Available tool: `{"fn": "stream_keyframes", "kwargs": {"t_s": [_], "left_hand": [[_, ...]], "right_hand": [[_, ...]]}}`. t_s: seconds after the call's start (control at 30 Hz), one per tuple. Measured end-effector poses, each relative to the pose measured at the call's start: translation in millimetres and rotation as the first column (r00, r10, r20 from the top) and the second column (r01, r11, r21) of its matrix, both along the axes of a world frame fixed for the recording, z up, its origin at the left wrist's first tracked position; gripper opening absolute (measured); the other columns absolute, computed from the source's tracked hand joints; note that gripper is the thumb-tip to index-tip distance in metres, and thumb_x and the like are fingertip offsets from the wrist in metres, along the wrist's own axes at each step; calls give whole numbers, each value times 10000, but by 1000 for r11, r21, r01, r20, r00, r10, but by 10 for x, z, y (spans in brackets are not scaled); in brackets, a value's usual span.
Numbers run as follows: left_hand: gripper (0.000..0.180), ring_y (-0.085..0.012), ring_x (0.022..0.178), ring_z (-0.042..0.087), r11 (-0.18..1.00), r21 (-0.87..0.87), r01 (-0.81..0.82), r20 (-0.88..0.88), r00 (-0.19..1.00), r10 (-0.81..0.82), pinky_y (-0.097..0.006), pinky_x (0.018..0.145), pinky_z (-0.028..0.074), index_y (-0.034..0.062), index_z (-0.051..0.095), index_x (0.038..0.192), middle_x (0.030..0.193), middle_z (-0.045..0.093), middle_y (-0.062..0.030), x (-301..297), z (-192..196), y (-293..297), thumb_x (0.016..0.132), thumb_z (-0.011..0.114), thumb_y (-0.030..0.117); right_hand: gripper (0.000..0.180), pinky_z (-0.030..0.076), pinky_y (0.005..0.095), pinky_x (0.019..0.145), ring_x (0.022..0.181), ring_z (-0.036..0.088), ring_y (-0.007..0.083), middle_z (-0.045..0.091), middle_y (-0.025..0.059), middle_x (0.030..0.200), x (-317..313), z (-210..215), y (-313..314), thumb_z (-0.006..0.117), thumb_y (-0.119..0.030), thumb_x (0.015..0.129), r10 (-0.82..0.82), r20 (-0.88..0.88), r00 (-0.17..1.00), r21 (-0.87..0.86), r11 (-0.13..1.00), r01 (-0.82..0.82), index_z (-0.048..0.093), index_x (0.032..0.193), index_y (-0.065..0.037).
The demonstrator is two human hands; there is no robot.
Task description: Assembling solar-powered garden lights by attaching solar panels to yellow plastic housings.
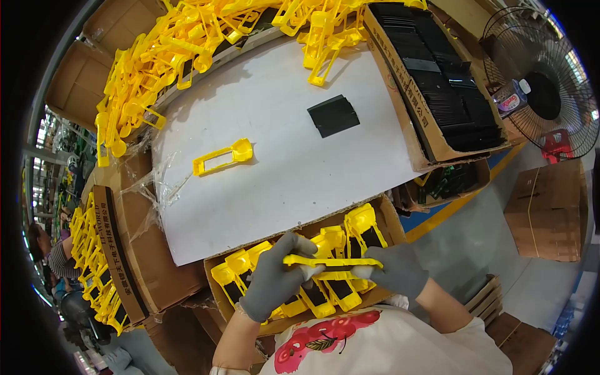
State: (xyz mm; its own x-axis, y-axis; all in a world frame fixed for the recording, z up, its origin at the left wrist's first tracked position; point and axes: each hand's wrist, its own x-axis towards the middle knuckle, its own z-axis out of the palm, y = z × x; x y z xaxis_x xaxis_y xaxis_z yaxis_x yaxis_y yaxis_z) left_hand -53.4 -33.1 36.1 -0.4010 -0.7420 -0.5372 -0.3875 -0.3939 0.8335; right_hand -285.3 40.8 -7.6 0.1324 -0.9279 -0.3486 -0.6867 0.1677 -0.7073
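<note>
Both my hands wear grey gloves. My left hand [273, 276] and my right hand [398, 270] grip opposite ends of a yellow plastic frame [334, 262], which I see nearly edge-on. It is held level above an open cardboard box [392, 226] at the table's near edge. Inside that box lie several yellow frames with black panels [361, 220] set in them. On the white table [281, 194] a single yellow frame [224, 157] lies flat to the left. To its right rests a small stack of black panels [333, 117].
A heap of empty yellow frames [169, 56] fills the far left. At the right stands a carton of stacked black panels [431, 75]. Beyond it are a fan [540, 81] and a bottle [511, 98]. Another carton of filled frames [119, 250] sits left, near another person [59, 256].
</note>
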Motion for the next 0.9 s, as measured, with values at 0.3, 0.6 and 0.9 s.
{"fn": "stream_keyframes", "kwargs": {"t_s": [0.3,0.6,0.9], "left_hand": [[448,-352,830,640,565,-264,781,531,607,-591,-407,730,498,113,530,1122,981,649,-124,-215,-108,-518,764,739,283],[537,-348,1236,458,24,-504,864,863,504,-20,-428,956,447,122,552,1210,1300,526,-94,360,-584,-2103,703,583,-52],[190,-278,782,590,100,-259,961,966,257,40,-395,618,508,85,555,1018,903,545,-93,668,-848,-2309,832,521,96]], "right_hand": [[388,505,285,686,735,644,178,652,56,844,-432,-65,-1307,702,-281,799,-114,-95,989,-443,894,60,639,1146,-120],[298,476,371,890,1051,559,252,564,66,1099,-507,-564,-2356,730,-158,750,-61,-448,892,-418,896,-149,604,1018,-130],[240,479,371,825,987,591,244,613,58,974,-634,-565,-2267,744,-172,745,-58,-446,893,-426,891,-155,621,938,-98]]}}
